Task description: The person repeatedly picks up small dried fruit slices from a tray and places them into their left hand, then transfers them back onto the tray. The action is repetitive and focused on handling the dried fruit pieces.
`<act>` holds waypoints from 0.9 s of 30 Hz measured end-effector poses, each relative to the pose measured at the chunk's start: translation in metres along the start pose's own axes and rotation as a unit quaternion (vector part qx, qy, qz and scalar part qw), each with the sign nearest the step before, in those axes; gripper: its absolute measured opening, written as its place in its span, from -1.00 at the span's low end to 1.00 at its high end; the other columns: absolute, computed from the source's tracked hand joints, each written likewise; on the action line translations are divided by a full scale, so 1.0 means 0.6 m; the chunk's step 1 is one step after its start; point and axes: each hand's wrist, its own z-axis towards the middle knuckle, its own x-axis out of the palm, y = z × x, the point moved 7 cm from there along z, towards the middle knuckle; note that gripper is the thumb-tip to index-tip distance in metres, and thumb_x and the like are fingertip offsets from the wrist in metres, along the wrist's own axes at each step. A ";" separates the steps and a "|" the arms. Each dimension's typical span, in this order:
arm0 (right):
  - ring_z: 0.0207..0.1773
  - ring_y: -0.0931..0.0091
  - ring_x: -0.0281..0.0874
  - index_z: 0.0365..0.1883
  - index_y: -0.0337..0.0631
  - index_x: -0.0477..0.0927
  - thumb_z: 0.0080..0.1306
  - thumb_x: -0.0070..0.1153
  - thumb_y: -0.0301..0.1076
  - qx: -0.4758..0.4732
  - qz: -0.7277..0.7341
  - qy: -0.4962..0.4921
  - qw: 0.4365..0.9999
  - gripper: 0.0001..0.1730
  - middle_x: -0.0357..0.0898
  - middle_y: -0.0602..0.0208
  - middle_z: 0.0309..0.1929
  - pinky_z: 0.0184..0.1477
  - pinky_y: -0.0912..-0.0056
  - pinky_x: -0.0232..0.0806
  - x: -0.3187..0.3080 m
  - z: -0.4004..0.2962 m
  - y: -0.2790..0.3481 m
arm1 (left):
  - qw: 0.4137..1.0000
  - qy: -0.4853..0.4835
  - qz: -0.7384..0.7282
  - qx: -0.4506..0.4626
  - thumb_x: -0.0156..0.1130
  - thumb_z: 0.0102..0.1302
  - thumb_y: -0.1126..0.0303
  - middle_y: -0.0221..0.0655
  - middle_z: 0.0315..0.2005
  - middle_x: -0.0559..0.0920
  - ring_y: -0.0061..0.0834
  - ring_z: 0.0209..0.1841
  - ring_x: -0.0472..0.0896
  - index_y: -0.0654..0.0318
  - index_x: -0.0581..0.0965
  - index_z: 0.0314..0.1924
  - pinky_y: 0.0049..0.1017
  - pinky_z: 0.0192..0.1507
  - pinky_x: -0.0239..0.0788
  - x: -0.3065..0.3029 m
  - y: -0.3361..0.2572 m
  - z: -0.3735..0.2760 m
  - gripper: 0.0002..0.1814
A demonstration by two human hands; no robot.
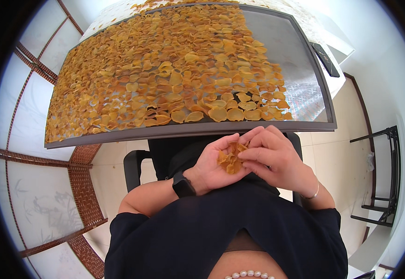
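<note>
In the upturned palm of my left hand point(212, 164) lies a small heap of thin, translucent amber-brown dried slices point(231, 164). My right hand point(275, 157) bends over that palm from the right, its thumb and forefinger pinching the edge of one slice in the heap. Both hands are just in front of a large framed screen point(282, 38), above my lap. Many more dried slices point(174, 78) cover most of the screen, overlapping at the left and in single pieces along its near edge. The right part of the screen shows bare mesh.
The screen's dark frame point(188, 130) rests on a table with a white cloth point(336, 83). A black phone point(325, 60) lies at the right. Chair armrests point(136, 167) flank me. A woven folding screen point(80, 188) stands left; a folded black metal stand point(392, 181) leans right.
</note>
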 end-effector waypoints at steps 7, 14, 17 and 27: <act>-0.05 0.34 0.47 -0.28 -0.09 0.65 0.04 0.36 -0.43 -0.017 -0.075 0.041 0.996 -0.75 0.48 0.39 -0.24 -0.04 0.26 0.31 0.020 -0.013 0.015 | 0.996 -0.049 0.077 0.011 -0.29 0.58 0.21 -0.38 0.38 0.39 -0.38 0.28 0.44 0.13 0.21 0.51 -0.30 0.38 0.18 0.016 0.007 0.002 -0.44; -0.11 0.43 0.46 -0.28 -0.05 0.63 0.00 0.21 -0.40 -0.110 -0.151 0.011 0.982 -0.75 0.47 0.44 -0.24 -0.06 0.34 0.29 0.032 -0.022 0.022 | 0.998 -0.018 0.058 -0.003 -0.28 0.57 0.24 -0.40 0.35 0.43 -0.42 0.28 0.44 0.19 0.24 0.49 -0.35 0.38 0.18 0.018 0.008 0.004 -0.45; -0.13 0.46 0.45 -0.25 -0.05 0.63 0.01 0.21 -0.38 -0.137 -0.166 0.007 0.977 -0.73 0.46 0.45 -0.24 -0.07 0.37 0.28 0.035 -0.026 0.021 | 0.999 -0.011 0.050 -0.002 -0.26 0.57 0.25 -0.33 0.34 0.43 -0.40 0.28 0.44 0.21 0.25 0.49 -0.35 0.38 0.19 0.012 0.007 0.004 -0.45; -0.20 0.42 0.49 -0.25 -0.11 0.64 0.03 0.37 -0.46 -0.085 -0.013 -0.062 0.994 -0.72 0.52 0.41 -0.25 -0.15 0.31 0.31 0.016 -0.028 -0.002 | 1.000 0.010 0.025 -0.008 -0.22 0.56 0.24 -0.26 0.34 0.42 -0.32 0.29 0.44 0.21 0.26 0.48 -0.27 0.39 0.18 0.015 0.010 0.005 -0.45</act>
